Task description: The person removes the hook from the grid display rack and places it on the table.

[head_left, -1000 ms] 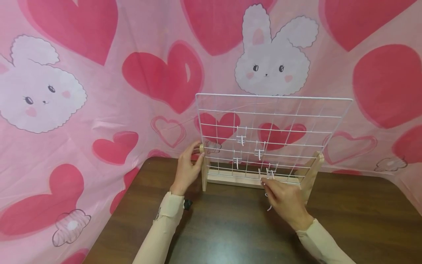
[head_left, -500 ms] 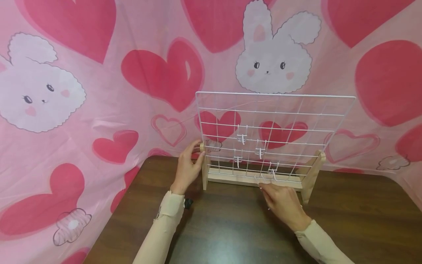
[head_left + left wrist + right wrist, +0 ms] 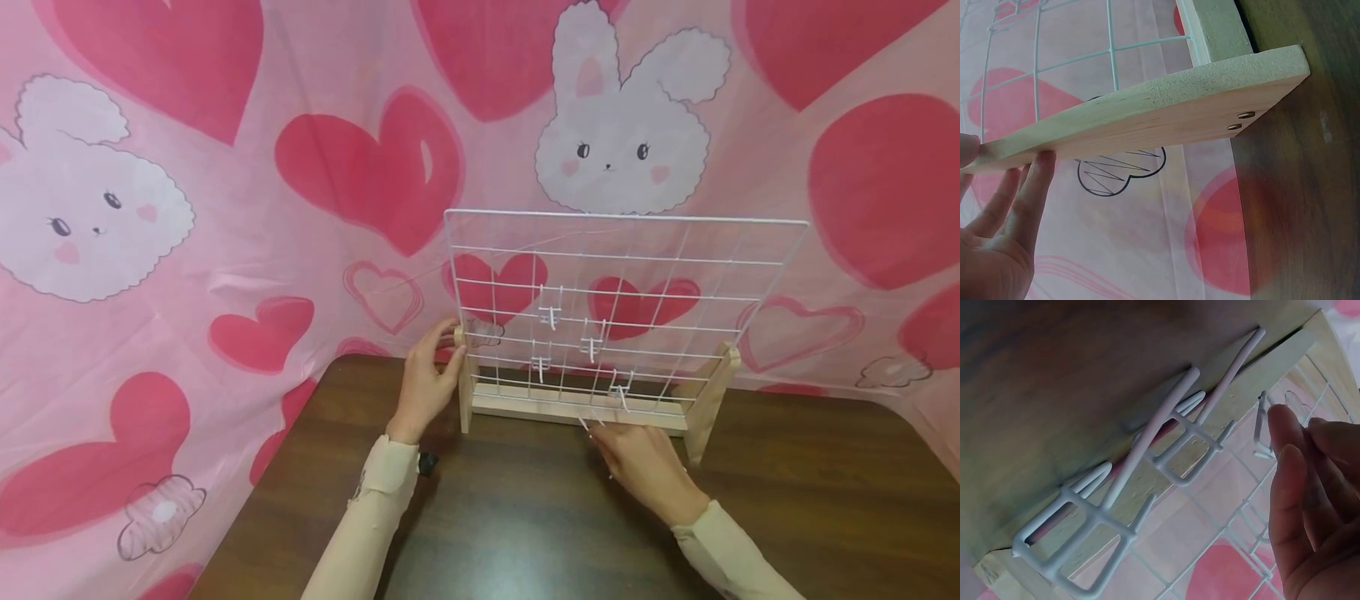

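Note:
A white wire grid (image 3: 645,297) stands upright between two wooden side posts. My left hand (image 3: 427,379) holds the left post (image 3: 1147,119), thumb on one side and fingers on the other. My right hand (image 3: 645,462) pinches a white wire hook (image 3: 584,423) below the grid's lower part; its prongs stick out past the fingertips. Several similar hooks hang on the grid, one being a low hook (image 3: 618,390) just above my right hand. In the right wrist view, two more hooks (image 3: 1097,519) loom near the camera; what bears them I cannot tell.
A wooden base bar (image 3: 525,406) joins the posts on the brown table (image 3: 487,517). The right post (image 3: 708,408) stands beyond my right hand. A pink curtain (image 3: 330,67) with hearts and rabbits hangs behind. Something small and black (image 3: 427,463) sits by my left wrist.
My right hand has drawn the pinched hook slightly left and down, away from the grid's lower wires. My left hand stays on the post. The head view has shifted slightly.

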`<action>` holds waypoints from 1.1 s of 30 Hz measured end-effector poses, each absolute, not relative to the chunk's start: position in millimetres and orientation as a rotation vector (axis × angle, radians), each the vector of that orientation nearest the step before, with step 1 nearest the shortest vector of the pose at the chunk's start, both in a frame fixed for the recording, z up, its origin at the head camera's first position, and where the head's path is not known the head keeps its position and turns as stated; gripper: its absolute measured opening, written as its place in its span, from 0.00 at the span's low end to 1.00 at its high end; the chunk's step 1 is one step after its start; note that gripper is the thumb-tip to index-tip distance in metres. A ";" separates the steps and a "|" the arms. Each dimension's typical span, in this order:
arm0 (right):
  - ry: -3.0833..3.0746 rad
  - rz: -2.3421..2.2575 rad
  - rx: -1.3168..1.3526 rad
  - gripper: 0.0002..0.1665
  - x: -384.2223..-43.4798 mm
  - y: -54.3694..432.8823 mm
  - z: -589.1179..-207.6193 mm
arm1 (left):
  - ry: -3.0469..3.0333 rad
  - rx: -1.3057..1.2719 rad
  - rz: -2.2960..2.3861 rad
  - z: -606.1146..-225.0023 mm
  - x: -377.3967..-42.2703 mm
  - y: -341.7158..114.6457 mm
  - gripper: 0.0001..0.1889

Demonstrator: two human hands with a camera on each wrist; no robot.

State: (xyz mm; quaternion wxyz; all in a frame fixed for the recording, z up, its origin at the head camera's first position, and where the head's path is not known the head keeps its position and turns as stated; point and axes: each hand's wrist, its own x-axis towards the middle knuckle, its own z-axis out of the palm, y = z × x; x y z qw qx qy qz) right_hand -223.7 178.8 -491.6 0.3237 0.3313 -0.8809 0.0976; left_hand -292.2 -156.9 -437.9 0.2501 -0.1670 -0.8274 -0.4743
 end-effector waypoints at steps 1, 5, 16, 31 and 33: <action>-2.317 0.245 0.870 0.10 -223.6 178.4 -491.9 | -2.252 -0.456 -1.292 -437.8 -292.1 -157.1 0.22; -2.350 0.205 0.871 0.12 -222.9 175.0 -493.3 | -2.249 -0.467 -1.294 -438.2 -291.6 -157.2 0.21; -2.435 0.101 0.843 0.13 -222.0 167.2 -492.5 | -2.260 -0.449 -1.289 -437.4 -291.4 -157.4 0.22; -2.570 0.014 0.856 0.12 -217.1 161.3 -491.6 | -2.246 -0.457 -1.307 -439.3 -291.8 -157.0 0.21; -2.589 0.015 0.873 0.13 -217.1 161.4 -490.8 | -2.243 -0.460 -1.303 -438.9 -292.4 -157.1 0.21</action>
